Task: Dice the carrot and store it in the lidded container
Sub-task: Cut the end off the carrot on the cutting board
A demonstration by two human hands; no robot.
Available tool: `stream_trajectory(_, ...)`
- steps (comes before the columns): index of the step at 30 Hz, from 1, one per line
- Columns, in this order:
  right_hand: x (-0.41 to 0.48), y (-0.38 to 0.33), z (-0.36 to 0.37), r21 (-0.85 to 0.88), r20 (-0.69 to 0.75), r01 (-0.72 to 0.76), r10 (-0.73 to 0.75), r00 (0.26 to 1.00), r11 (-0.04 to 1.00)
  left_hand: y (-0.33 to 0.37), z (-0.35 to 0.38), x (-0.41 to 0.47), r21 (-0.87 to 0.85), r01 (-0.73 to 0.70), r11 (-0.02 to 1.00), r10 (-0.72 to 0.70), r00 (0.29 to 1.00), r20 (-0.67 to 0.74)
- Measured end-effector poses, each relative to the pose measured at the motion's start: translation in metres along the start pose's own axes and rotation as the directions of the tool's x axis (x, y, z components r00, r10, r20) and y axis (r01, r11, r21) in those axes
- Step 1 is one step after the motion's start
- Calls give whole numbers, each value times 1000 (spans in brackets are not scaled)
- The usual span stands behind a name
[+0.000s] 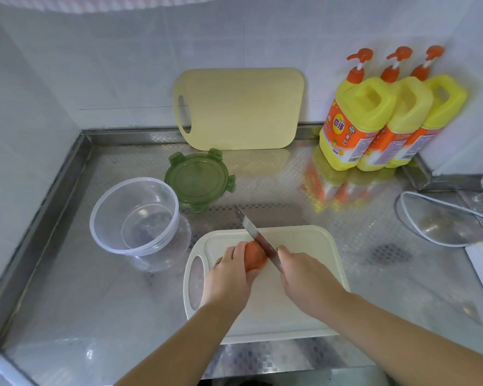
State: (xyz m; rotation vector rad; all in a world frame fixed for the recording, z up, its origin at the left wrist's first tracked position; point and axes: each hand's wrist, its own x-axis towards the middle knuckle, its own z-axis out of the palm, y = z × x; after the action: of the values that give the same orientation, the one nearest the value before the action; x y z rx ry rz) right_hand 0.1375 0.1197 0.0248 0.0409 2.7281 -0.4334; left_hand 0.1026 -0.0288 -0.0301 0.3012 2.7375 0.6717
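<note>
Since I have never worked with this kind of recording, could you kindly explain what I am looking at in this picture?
No machine here: a person works with bare hands, and the single picture comes from a wide-angle camera worn on their head, looking down. The left grip, meaning the left hand, holds a carrot on a white cutting board. The right grip holds a knife, its blade at the carrot's right end. On the steel counter to the left stand an empty clear container and, behind it, a green lid, lying off. A yellowish board leans on the wall beside three yellow pump bottles.
</note>
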Motion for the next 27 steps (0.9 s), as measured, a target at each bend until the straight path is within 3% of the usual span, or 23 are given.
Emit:
stream_trajectory(18,8,15,17,31,30,8,-9,1000,999,2,-4,-1,71,-49,996,50,999,-3)
stream_trajectory(24,25,11,36,164,-2,12,-12,1000,986,-1,-1,-3,64,-53,997,55,998,-26)
stream_trajectory(27,25,17,32,138,20,-9,6,1000,990,-1,-3,-3,53,-46,998,46,999,-2)
